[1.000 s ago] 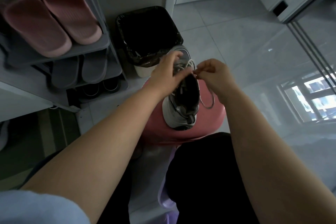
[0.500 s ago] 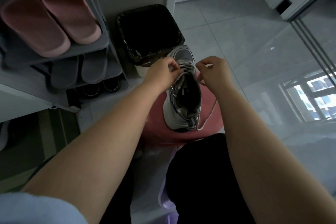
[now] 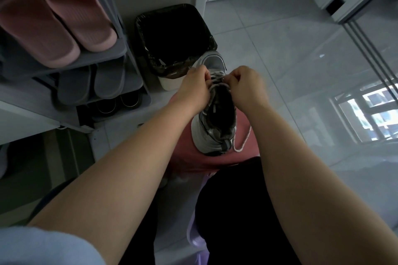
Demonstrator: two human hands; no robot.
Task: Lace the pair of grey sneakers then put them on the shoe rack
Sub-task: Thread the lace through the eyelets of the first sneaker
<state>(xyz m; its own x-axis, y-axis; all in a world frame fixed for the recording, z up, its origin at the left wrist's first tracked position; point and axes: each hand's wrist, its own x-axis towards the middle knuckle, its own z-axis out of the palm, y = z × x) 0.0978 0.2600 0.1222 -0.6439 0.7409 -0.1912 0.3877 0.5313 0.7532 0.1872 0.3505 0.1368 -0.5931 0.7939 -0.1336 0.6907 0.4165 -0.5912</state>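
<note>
Both hands [image 3: 195, 90] [image 3: 247, 87] seemingly on sneaker [image 3: 206, 133] laces [image 3: 217, 75]

Dim lowest pair [image 3: 117, 103] on shoe rack [image 3: 101, 57], perhaps loafers.

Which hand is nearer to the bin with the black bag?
Left. The left hand is just beside the bin; the right hand is farther, across the sneaker.

Round pink stool [image 3: 215, 162]: grey-and-white sneaker [image 3: 205, 135] on top. Glossy pale tiled floor [image 3: 280, 49]: stool, black-lined waste bin [image 3: 172, 34], grey tiered shoe rack [image 3: 103, 56]. Rack shelves: pink slides [image 3: 64, 17], grey slides [image 3: 92, 84] beneath, dark shoes [image 3: 120, 103] lowest.
</note>
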